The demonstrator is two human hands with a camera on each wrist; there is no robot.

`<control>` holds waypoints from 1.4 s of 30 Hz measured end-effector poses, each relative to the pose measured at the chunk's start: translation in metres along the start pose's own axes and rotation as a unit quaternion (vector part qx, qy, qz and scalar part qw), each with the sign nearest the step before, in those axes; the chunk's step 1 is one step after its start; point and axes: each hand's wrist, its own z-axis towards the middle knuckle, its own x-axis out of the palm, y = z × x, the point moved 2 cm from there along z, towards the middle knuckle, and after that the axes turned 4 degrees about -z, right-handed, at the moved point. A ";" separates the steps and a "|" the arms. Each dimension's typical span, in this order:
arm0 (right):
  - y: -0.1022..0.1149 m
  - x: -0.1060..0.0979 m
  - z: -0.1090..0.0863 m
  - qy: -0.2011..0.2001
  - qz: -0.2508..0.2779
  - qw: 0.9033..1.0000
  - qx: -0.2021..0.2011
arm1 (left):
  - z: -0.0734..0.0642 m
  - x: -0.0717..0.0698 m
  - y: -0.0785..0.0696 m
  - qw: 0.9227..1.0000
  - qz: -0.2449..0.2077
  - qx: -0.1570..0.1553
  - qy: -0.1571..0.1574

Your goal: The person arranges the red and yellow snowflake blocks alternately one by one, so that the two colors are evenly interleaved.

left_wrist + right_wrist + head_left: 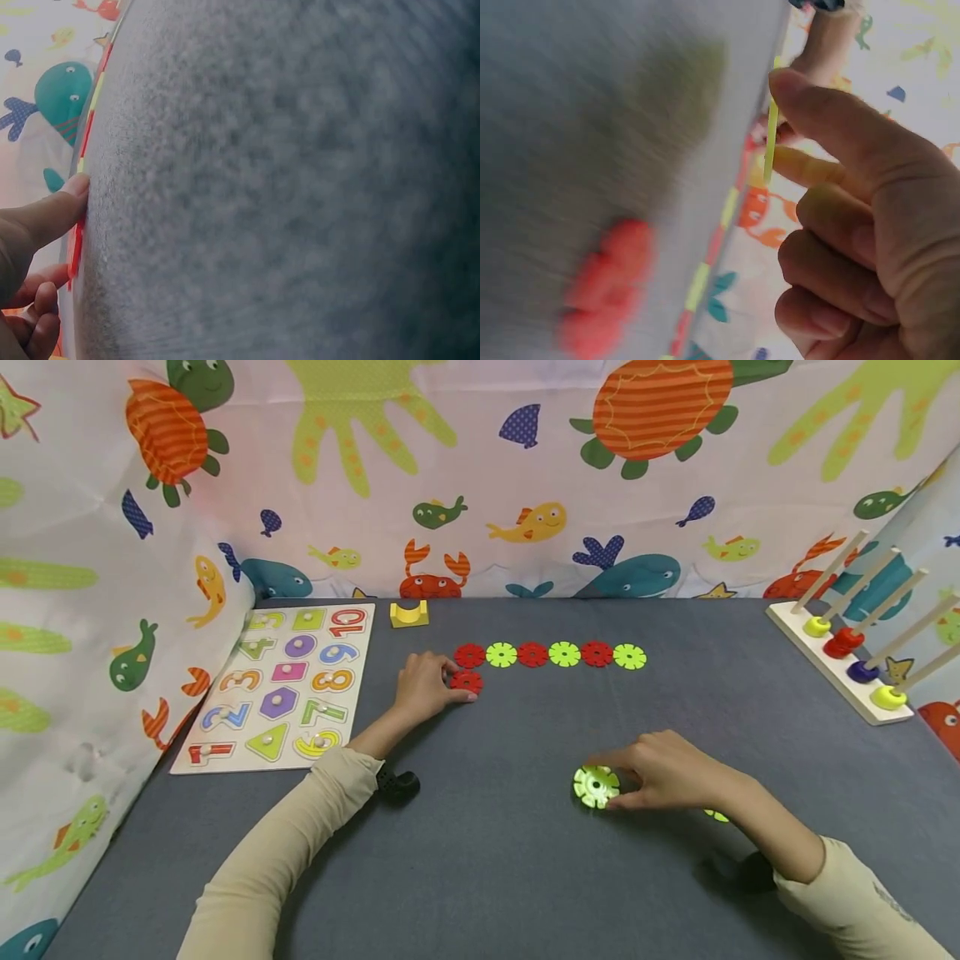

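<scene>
Alternating red and yellow-green notched plastic discs lie in a row [532, 654] across the back of the table. Just below the row's left end, my left hand [427, 687] pinches a red notched disc [467, 682] by its edge, thumb on the near side, the disc flat on the table. Nearer the front, right of centre, my right hand [671, 772] holds a yellow-green notched disc [596, 787] between thumb and index finger. That disc [772, 142] appears edge-on in the right wrist view, raised off the cloth, with the other fingers curled behind.
Another yellow-green disc [716, 816] shows partly under my right forearm. A blurred red disc [607, 292] lies on the table in the right wrist view. A number-and-shape puzzle board [251, 681], a yellow block [408, 614] and a peg stacker with rings [847, 668] stand around.
</scene>
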 end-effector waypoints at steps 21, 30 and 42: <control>-0.022 0.013 0.136 -0.047 -0.034 0.978 0.201 | -0.006 0.001 0.000 1.000 0.007 -0.005 -0.004; -0.024 0.021 0.151 -0.055 -0.018 0.978 0.199 | -0.006 0.000 -0.001 1.000 -0.003 -0.006 -0.004; -0.026 0.023 0.157 -0.056 -0.004 0.977 0.205 | -0.006 0.000 -0.003 1.000 -0.002 0.001 -0.001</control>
